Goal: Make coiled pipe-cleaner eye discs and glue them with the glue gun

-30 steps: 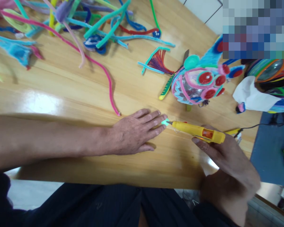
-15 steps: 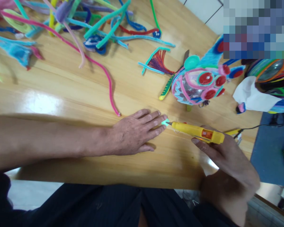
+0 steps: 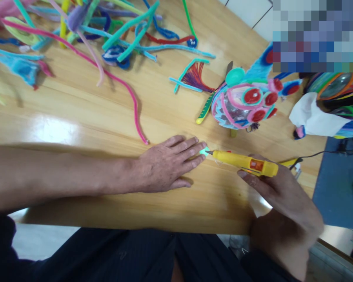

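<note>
Your slim bright-yellow plastic glue gun (image 3: 237,161) shows a see-through orange window (image 3: 255,164) and a dark grey tip (image 3: 209,152), and there's the small flat mint-green scrap (image 3: 205,151). You've got a long fuzzy hot-pink strip (image 3: 135,105), then a fan of thin red, orange and purple threads (image 3: 196,75). Now the rounded fuzzy-trimmed figure (image 3: 238,102): pink bands, pale-blue zigzag, red discs, the largest ringed in mint! A slim green-and-yellow knife handle (image 3: 205,108) carries pale ticks, and your honey-brown wooden table (image 3: 88,111) is streaked with grain.
</note>
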A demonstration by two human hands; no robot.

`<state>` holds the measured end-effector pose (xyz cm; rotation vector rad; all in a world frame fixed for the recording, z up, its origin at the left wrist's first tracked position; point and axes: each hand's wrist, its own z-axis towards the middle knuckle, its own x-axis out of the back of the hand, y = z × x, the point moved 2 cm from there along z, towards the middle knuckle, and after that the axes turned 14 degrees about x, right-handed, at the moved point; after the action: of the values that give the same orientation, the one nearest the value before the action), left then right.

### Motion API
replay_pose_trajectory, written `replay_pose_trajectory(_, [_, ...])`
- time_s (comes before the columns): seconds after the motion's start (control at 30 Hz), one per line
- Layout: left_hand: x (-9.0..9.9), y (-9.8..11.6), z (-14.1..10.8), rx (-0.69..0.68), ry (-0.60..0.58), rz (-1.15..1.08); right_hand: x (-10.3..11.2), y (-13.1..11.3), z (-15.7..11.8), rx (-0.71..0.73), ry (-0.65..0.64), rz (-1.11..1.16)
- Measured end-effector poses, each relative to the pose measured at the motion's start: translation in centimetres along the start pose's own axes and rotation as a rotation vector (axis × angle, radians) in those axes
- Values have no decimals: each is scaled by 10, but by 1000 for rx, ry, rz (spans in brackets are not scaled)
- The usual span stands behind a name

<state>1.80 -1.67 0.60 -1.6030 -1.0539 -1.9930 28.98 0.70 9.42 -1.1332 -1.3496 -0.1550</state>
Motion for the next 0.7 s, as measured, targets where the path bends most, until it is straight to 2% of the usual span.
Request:
replay_pose_trajectory(0.17, [1, -1, 0, 3, -15, -7, 0, 3, -2, 1, -2, 19])
replay_pose_trajectory(0.4, [3, -2, 0, -10, -21, 10, 0, 11, -4, 16, 63, 37])
replay_pose_trajectory(0.53, [4, -2, 0, -15, -17, 26, 0, 19, -3, -38, 68, 56])
replay_pose_trajectory(0.7, [4, -3, 0, -35, -8, 53, -2, 24, 3, -127, -4, 128])
